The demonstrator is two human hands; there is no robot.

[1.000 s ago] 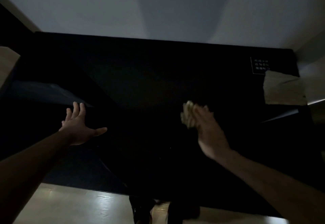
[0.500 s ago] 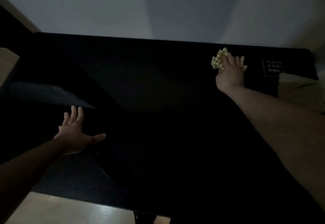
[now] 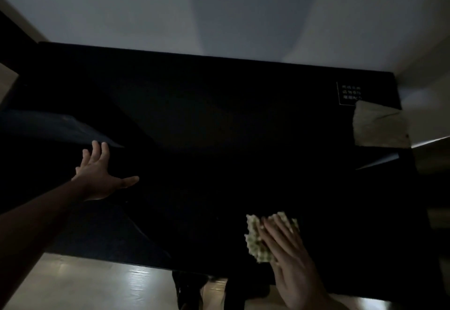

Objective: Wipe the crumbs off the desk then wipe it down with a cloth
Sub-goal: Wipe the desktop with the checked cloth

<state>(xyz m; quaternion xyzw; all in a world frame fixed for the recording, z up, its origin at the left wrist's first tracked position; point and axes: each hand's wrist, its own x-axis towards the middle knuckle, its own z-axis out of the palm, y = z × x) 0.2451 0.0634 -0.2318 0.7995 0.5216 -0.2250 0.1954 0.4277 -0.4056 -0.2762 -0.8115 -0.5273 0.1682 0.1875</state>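
Observation:
The black desk (image 3: 219,120) fills most of the dim view. My right hand (image 3: 289,258) presses flat on a crumpled, checked yellow-green cloth (image 3: 255,241) near the desk's front edge, right of centre; the cloth sticks out past my fingers on the left and far side. My left hand (image 3: 99,176) rests on the left part of the desk with its fingers spread and nothing in it. No crumbs can be made out on the dark surface.
A pale folded paper or cloth (image 3: 379,124) lies at the desk's right edge, beside a small white printed label (image 3: 349,94). A grey wall (image 3: 219,13) stands behind the desk. Light wooden floor (image 3: 97,283) shows below the front edge, with dark chair legs (image 3: 194,290).
My right hand has dragged the cloth from the far right of the desk back to the front edge. The left hand has stayed in place.

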